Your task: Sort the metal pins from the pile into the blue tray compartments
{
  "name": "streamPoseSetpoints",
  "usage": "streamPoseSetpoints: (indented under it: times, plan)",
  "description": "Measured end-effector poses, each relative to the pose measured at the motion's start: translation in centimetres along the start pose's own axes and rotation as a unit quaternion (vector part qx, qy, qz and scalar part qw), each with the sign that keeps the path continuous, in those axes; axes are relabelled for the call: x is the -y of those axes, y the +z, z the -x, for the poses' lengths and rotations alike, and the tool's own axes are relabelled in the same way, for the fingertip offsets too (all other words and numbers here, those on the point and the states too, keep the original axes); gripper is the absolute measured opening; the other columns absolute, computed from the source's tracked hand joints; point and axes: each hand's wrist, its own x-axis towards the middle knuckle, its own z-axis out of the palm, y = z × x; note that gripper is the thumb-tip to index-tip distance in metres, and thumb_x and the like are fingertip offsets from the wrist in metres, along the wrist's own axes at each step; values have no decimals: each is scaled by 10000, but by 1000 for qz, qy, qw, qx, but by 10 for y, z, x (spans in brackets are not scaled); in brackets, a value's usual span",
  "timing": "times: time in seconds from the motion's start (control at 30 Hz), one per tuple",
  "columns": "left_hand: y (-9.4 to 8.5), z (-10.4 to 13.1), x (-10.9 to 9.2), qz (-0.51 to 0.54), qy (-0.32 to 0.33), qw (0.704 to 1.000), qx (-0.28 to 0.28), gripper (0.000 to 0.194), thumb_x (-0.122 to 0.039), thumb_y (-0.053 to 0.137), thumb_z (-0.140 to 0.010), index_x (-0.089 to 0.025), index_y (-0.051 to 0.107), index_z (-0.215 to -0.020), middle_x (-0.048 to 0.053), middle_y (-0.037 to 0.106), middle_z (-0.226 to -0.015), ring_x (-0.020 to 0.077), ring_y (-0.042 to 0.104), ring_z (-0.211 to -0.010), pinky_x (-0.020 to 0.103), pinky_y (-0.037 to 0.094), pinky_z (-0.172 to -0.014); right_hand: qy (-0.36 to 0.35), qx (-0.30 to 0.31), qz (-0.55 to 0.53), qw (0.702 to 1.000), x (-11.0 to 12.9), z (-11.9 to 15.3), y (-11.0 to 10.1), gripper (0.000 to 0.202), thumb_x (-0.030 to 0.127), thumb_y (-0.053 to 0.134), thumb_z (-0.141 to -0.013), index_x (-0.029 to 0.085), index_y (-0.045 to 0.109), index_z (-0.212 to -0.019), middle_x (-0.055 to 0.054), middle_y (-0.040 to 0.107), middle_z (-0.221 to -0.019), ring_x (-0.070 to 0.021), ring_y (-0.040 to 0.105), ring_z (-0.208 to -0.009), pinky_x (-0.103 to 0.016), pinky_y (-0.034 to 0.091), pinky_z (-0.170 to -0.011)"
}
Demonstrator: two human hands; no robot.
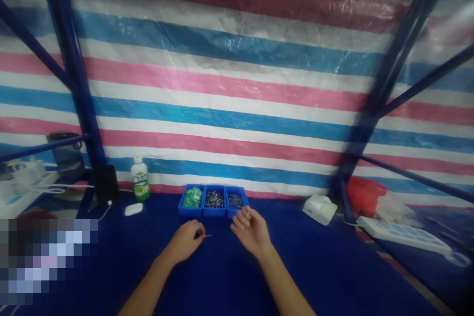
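A blue table (222,286) holds three bins (214,212) near its back. Loose parts (214,200) lie in two of them; I spot nothing finished, so I'd judge plenty is left. The right hand (254,232) curls just before the bins; I can't tell whether it holds anything. The left hand (188,240) pinches a thin pin (208,236).

Single head-worn camera, facing forward and down across the table (211,281). Left hand (187,242) and right hand (254,233) fairly near, low in frame; striped sheet (237,91) beyond fills the upper part.
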Motion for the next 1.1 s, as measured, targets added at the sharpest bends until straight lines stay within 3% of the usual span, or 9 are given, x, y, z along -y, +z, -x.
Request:
streamPoseSetpoints:
  times: [0.07,0.2,0.27,0.37,0.47,0.5,0.57,0.9,1.1]
  plan:
    - [-1,-1,-1,-3,-1,1000,-3,167,-238,505,-849,-206,666,-816,31,652,-851,186,576,-827,284,387,-732,23,-54,38,998,-2,-6,-5,338,334,698,-805,208,449,-614,68,374,-499,-98,399,-483,-240,393,-519]
    - [-3,0,-4,21,-11,1000,-6,187,-289,506,-870,-204,669,-831,29,670,-833,183,594,-804,272,394,-702,21,-197,117,973,-11,-16,-18,246,410,706,-772,224,565,-849,46,554,-617,-85,437,-450,-204,327,-436]
    - [-3,1,-6,53,-18,998,-11,196,-310,507,-871,-199,664,-839,20,677,-804,171,602,-751,264,406,-684,15,-222,183,958,-18,-18,-21,290,441,693,-765,223,580,-921,36,593,-661,-77,438,-431,-197,283,-414]
    - [-3,2,-9,109,-15,994,-30,205,-323,508,-869,-193,662,-830,7,680,-755,160,606,-699,256,426,-672,9,-180,353,918,-29,-17,-19,313,493,659,-779,196,608,-864,32,586,-631,-77,415,-413,-209,243,-410]
    - [-3,1,-13,143,1,988,-52,210,-328,527,-860,-190,679,-816,7,683,-744,156,602,-689,250,432,-663,-22,-98,537,838,-40,-13,-10,398,546,597,-825,174,613,-684,17,563,-571,-105,452,-477,-234,317,-477]
    - [-3,1,-14,149,7,987,-57,210,-327,534,-857,-189,686,-812,7,684,-742,153,597,-684,248,431,-657,-36,-85,578,811,-43,-12,-8,433,550,578,-842,172,599,-632,9,565,-568,-117,482,-519,-239,346,-518]
    - [-3,0,-16,154,16,986,-62,208,-323,546,-854,-188,699,-812,6,687,-740,148,588,-676,243,426,-649,-36,-65,611,788,-48,-10,-4,447,544,542,-870,174,599,-626,6,570,-561,-130,503,-546,-243,363,-547]
    - [-4,3,-21,185,22,979,-84,190,-350,620,-821,-184,705,-859,14,691,-768,148,591,-703,250,448,-676,-8,-58,584,810,-48,-13,-12,405,481,528,-887,182,543,-614,26,528,-540,-102,433,-477,-226,320,-490]
    - [0,0,-16,208,9,975,-76,231,-386,616,-826,-173,700,-805,24,696,-747,153,598,-683,262,471,-663,12,-53,544,837,-54,-16,-15,406,528,530,-875,183,547,-662,27,554,-562,-88,421,-418,-217,307,-430]
